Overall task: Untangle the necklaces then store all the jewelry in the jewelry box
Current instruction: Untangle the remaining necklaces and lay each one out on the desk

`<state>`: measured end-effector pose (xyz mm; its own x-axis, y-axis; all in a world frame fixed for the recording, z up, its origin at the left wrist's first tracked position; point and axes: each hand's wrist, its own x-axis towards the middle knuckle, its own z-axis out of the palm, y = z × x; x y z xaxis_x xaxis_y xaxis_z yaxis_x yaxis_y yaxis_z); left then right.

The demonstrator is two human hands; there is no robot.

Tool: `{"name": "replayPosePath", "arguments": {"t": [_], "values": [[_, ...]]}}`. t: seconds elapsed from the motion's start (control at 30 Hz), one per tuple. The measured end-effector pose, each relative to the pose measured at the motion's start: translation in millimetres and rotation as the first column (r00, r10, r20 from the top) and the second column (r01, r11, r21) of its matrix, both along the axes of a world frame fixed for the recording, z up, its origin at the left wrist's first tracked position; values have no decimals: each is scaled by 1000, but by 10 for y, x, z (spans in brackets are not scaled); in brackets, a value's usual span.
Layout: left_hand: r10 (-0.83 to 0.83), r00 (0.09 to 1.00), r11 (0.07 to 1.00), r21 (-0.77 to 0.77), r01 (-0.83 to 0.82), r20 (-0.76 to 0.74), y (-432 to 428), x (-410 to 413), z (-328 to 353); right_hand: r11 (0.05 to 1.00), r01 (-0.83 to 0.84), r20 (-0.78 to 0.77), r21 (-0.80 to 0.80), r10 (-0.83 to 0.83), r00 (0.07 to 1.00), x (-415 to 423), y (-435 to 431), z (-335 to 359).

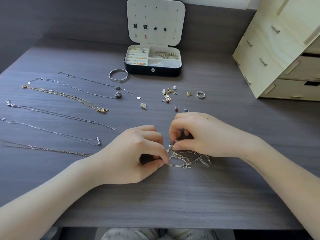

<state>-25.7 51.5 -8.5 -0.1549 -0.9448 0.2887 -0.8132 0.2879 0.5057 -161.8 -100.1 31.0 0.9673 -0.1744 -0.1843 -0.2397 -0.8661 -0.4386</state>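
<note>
Picking apart the last knot

Both the left hand and right hand pinched strands of the tangled gold-and-silver chain cluster, seemingly pulling them apart to loosen it.

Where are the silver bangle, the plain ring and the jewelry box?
silver bangle (119,80): head view, near edge of the band.
plain ring (200,97): head view, near edge of the band.
jewelry box (166,72): head view, black front wall.

Dark wood-grain table, open jewelry box, laid-out necklaces, bangle, earrings, ring, tangled chains, wooden drawers
</note>
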Motion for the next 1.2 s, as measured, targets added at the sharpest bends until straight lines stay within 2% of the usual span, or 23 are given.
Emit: {"name": "replayPosePath", "arguments": {"t": [0.1,0.27,0.43,0.53,0.63,0.73,1.0,1.2], "values": [[7,1000,1000,12,-7,-5,-5,10,5,988,59,36,145,-65,997,-40,-64,14],[25,1000,1000,20,-24,-15,-11,12,6,892,85,65,444,-127,990,-150,-145,50],[43,999,999,23,-43,-9,-23,12,7,836,93,54,541,-144,988,-221,-169,19],[47,999,999,16,-47,8,-27,19,8,871,100,97,481,-166,981,-227,-162,-18],[48,999,999,12,-48,6,-31,13,7,949,88,220,302,-160,962,-199,-117,-87],[48,999,999,16,-48,5,-29,10,6,988,54,252,144,-89,964,-175,-81,-147],[49,999,999,23,-50,7,-33,14,7,994,93,303,-53,-73,950,-237,92,-85],[46,999,999,9,-46,-6,-36,15,-2,975,202,203,-90,-180,962,-201,247,-138]]}}
